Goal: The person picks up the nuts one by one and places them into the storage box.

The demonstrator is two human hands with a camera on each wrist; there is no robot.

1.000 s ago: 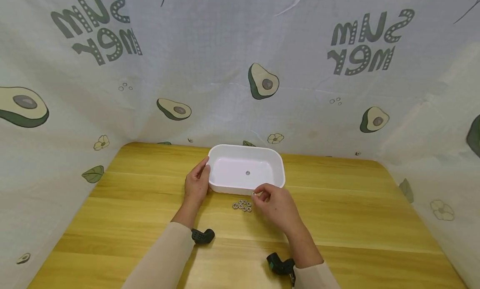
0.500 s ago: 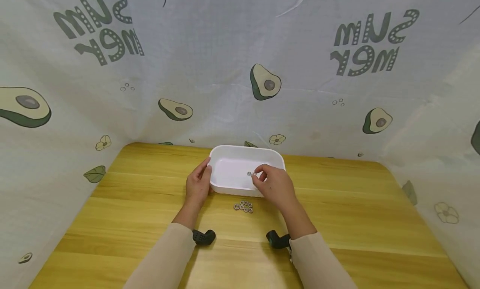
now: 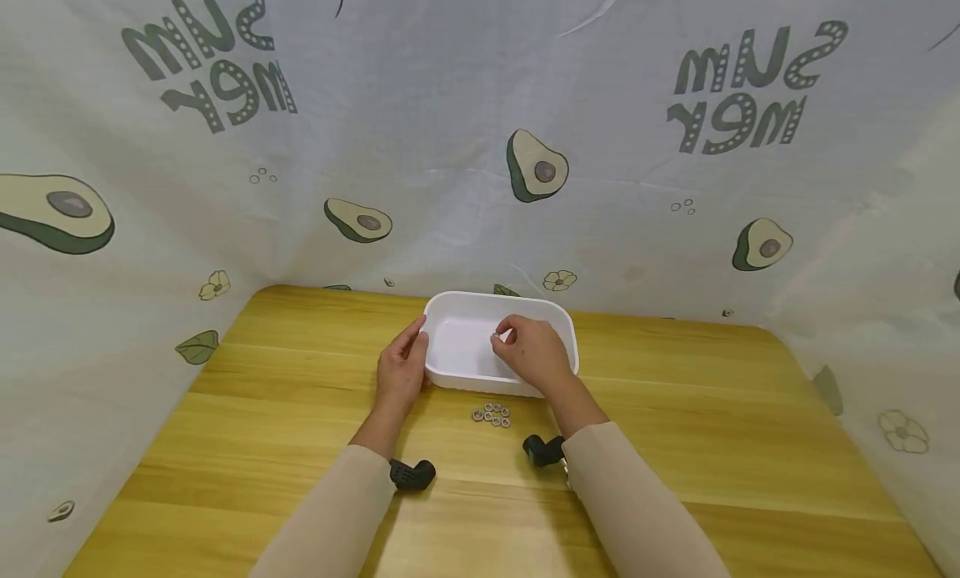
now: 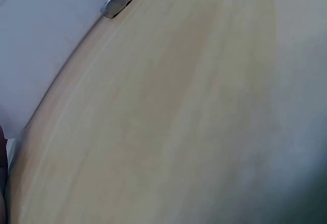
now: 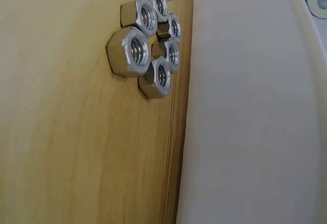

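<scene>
A white rectangular tray (image 3: 455, 363) with rounded corners stands on the wooden table. My left hand (image 3: 400, 376) holds its left end, thumb and fingers against the outer wall. Inside the tray's space, my right hand (image 3: 534, 351) pinches a small metal hex nut (image 3: 496, 335) between thumb and index finger. The tray floor behind that hand is hidden. Several more hex nuts (image 3: 488, 416) lie in a tight group on the table in front of the tray. The right wrist view shows these nuts (image 5: 135, 52) close up, threaded holes upward, beside the tray wall (image 5: 245, 106).
The wooden table (image 3: 262, 428) reaches out to both sides of the tray. A white cloth (image 3: 450, 211) printed with avocados hangs behind it and along both sides. Black wrist-camera mounts (image 3: 412, 475) stick out from both wrists, low over the table.
My right hand has moved from the tray's front edge over the rim into the tray, then a little left and farther back, carrying the nut. My left hand stays on the tray.
</scene>
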